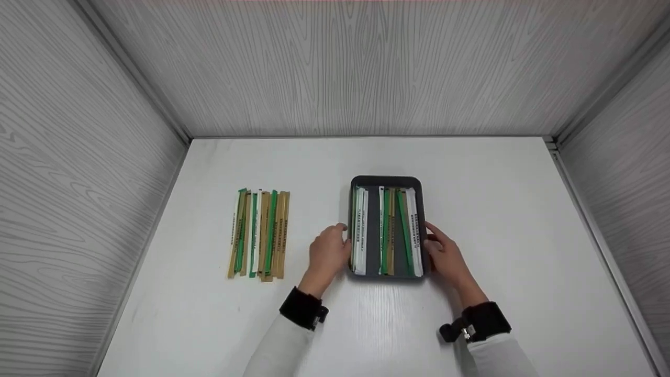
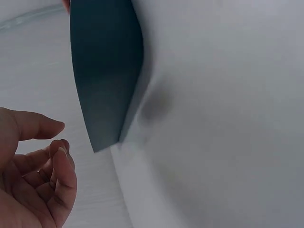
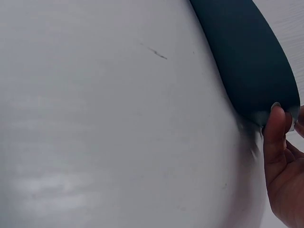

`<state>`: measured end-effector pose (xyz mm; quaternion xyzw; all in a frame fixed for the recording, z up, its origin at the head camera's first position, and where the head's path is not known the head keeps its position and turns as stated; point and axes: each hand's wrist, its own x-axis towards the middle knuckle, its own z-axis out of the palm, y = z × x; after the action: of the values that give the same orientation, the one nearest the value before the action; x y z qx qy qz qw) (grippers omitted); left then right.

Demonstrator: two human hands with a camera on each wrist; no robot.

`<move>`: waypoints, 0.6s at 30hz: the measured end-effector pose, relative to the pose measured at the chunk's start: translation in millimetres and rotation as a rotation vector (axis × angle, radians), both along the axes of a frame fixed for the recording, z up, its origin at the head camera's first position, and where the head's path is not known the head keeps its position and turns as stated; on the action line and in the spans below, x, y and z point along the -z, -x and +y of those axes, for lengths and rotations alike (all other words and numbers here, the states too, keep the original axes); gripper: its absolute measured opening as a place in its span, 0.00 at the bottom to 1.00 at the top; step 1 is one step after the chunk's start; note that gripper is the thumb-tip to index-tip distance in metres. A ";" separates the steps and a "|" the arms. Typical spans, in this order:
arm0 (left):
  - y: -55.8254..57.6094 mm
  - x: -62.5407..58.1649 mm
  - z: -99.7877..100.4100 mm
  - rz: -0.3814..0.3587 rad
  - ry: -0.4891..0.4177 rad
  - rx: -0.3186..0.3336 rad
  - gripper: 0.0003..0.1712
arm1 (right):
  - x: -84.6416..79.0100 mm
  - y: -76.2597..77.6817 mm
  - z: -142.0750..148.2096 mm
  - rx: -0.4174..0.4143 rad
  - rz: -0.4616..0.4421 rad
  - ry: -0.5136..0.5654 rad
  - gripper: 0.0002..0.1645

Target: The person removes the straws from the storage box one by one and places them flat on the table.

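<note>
A dark rectangular tray (image 1: 373,181) holds several long, thin printed stick packets in white, green and brown, lying lengthwise. At its left side is my left hand (image 1: 328,250), its fingers loosely bent. The left wrist view shows a small gap between that hand (image 2: 38,175) and the tray (image 2: 107,95). My right hand (image 1: 447,259) grips the tray's right side. In the right wrist view, the right thumb lies against the outer wall of the tray (image 3: 251,57), with other fingers partly hidden behind it.
Left of the tray, a loose row of similar stick packets (image 1: 260,234) in brown, green and white lies on the white tabletop (image 1: 497,199), some overlapping. Grey wood-grain panels (image 1: 335,68) enclose the back and both sides. Each wrist carries a black strap (image 1: 302,308).
</note>
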<state>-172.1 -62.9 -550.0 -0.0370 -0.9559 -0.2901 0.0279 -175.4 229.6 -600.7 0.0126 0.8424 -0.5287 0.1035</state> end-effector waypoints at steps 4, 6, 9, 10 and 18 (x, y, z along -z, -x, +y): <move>0.8 1.3 27.5 0.026 0.023 0.088 0.15 | 1.6 -0.1 1.4 0.003 0.014 -0.003 0.30; 1.0 4.2 38.3 0.025 0.049 0.126 0.14 | 2.3 -0.2 1.6 0.002 0.021 -0.006 0.30; 2.0 9.7 51.7 0.000 0.072 0.169 0.12 | 1.8 -0.5 1.1 -0.002 0.026 -0.012 0.30; 2.1 10.4 55.3 -0.021 0.071 0.175 0.13 | 1.8 -0.3 1.0 -0.005 0.027 -0.011 0.30; 5.8 15.2 70.2 -0.124 0.051 0.157 0.18 | 1.2 -1.0 0.0 -0.003 0.004 0.010 0.30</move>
<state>-177.9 7.3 -565.2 -0.0945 -0.9570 -0.2686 -0.0551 -174.4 229.7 -601.9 0.0096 0.8399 -0.5328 0.1029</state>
